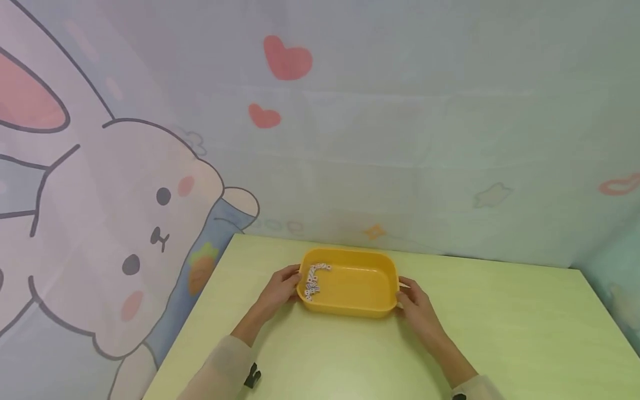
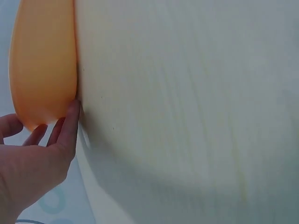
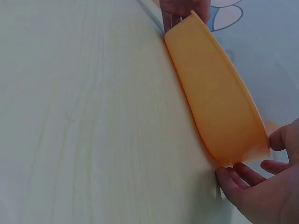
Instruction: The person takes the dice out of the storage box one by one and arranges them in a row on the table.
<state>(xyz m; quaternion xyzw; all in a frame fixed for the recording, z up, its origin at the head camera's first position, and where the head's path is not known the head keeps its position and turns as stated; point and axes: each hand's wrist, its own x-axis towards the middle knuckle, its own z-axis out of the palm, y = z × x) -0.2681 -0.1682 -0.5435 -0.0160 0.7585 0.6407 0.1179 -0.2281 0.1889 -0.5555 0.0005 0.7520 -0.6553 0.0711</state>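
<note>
Yellow tray: shallow, rounded corners, open side up, by the tabletop's far edge. Contact between its base and the surface below cannot be told. Small white pieces with dark markings lie inside, gathered in a loose band along the tray's left end; the rest of the tray's floor is bare. Pieces too small to read the markings.

Left hand: at the tray's left end. Thumb by the rim, other fingers bent in below; fingers clamped on that end wall. Right hand: at the tray's right end, similar hold, thumb near the rim, fingers curled at the lower edge, clamped on the tray. Both wrist views agree.

Pale sleeves, left and right, nearer the viewer than the tray. Small black object just beside the left sleeve, nature unclear.

Tabletop: pale yellow-green, spreading to either side of the tray and in front of it. Backdrop cloth beyond the tray, printed with a sideways rabbit to the tray's left and two red hearts, the larger above the smaller.
</note>
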